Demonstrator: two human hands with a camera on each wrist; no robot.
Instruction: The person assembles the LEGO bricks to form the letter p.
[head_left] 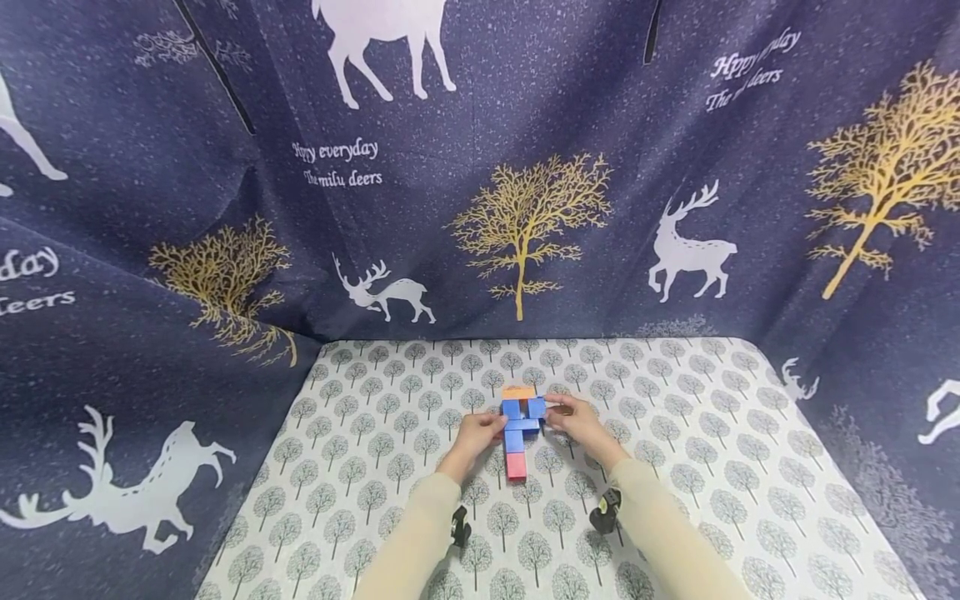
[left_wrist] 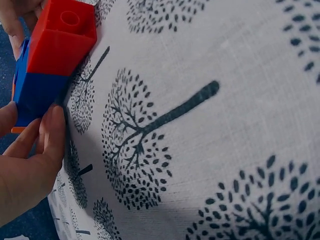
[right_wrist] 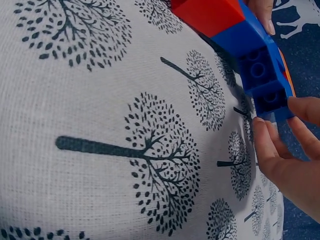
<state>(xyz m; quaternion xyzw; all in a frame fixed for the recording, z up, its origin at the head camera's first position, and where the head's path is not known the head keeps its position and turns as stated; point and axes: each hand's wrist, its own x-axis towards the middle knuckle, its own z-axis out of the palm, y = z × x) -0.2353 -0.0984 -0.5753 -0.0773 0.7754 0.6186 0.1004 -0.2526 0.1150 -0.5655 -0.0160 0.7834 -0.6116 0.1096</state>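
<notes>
A joined structure of toy building bricks stands on the table, with a red brick (head_left: 516, 466) at the near end, several blue bricks (head_left: 513, 442) in the middle and an orange brick (head_left: 519, 392) at the far end. My left hand (head_left: 474, 440) holds its left side, thumb and fingers around the blue part in the left wrist view. On the right side, my right hand (head_left: 579, 423) pinches a blue brick (head_left: 537, 407) between thumb and fingers. The right wrist view shows hollow blue undersides (right_wrist: 270, 100) facing the camera.
A white cloth with a tree print covers the table (head_left: 337, 475). Behind and beside it hangs a dark blue curtain (head_left: 420, 217) with deer and trees. Black straps with small devices (head_left: 606, 510) sit at both wrists.
</notes>
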